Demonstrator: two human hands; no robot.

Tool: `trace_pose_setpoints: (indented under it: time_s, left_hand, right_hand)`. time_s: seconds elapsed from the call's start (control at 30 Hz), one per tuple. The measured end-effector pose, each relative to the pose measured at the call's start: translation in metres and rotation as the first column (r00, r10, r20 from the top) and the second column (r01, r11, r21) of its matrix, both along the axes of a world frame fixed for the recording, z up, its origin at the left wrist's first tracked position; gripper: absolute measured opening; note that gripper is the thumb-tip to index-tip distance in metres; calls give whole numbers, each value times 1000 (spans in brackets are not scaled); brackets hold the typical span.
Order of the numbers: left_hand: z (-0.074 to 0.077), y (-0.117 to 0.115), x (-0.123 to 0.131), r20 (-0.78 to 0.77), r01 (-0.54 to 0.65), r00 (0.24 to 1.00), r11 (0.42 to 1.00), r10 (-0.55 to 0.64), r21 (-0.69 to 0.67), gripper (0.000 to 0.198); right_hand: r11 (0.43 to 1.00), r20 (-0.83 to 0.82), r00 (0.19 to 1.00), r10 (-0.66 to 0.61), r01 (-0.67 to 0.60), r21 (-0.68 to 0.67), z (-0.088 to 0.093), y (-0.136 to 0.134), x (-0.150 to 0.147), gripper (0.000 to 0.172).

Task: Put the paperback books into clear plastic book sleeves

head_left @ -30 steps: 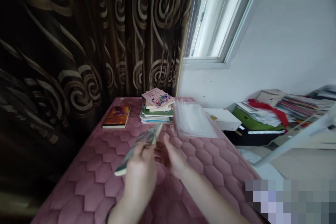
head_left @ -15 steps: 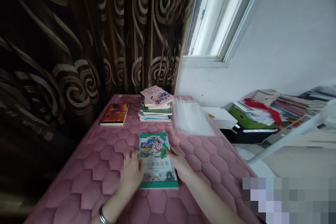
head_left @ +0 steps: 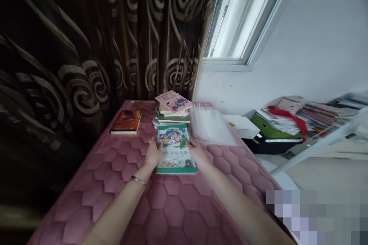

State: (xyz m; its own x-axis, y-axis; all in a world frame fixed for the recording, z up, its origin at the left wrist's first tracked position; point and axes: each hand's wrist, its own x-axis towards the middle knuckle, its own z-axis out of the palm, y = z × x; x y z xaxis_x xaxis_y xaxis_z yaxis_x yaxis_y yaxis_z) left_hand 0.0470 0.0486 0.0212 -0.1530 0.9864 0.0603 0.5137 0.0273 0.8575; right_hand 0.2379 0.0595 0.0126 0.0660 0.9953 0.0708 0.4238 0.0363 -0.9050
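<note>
I see my left hand (head_left: 152,155) on the left long edge of the green storybook (head_left: 176,149) and my right hand (head_left: 198,155) on its right long edge. Each hand is pinched onto its edge, thumb lying on the cover, so the book is held between them. It lies flat and face up on the pink quilted mat (head_left: 178,206), its far edge just short of a stack of books (head_left: 172,111) topped by a pink one. A thin bracelet (head_left: 138,180) sits on my left wrist. A pile of clear plastic sleeves (head_left: 211,126) lies to the right of the stack, near my right hand. An orange book (head_left: 127,121) lies alone at far left on the mat, well apart from the storybook. A dark swirl-patterned curtain (head_left: 86,46) hangs behind the mat, and a window (head_left: 235,19) stands to its right.
</note>
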Motion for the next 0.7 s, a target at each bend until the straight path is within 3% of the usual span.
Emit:
trace_pose_setpoints:
  time_s: [0.13,0.33,0.4,0.5,0.7]
  left_hand:
    - [-10,5,7,-69,-26,997,998,30,50,49]
    - [-12,-4,7,-198,45,980,992,-20,120,52]
    - [-7,-8,3,-347,126,935,984,-76,124,49]
    - [-4,-12,-4,-576,200,808,978,-126,66,43]
    - [-11,-10,-17,-648,210,751,976,-126,54,41]
  right_hand:
    - [1000,225,974,-3,8,-20,-5,10,1,43]
    - [1000,427,904,-21,24,-1,-12,5,-5,48]
    - [1000,513,858,-20,17,9,-10,4,-5,50]
    - [1000,610,792,-3,3,1,-4,2,-6,47]
    - [999,676,736,22,7,-40,8,-4,-4,40]
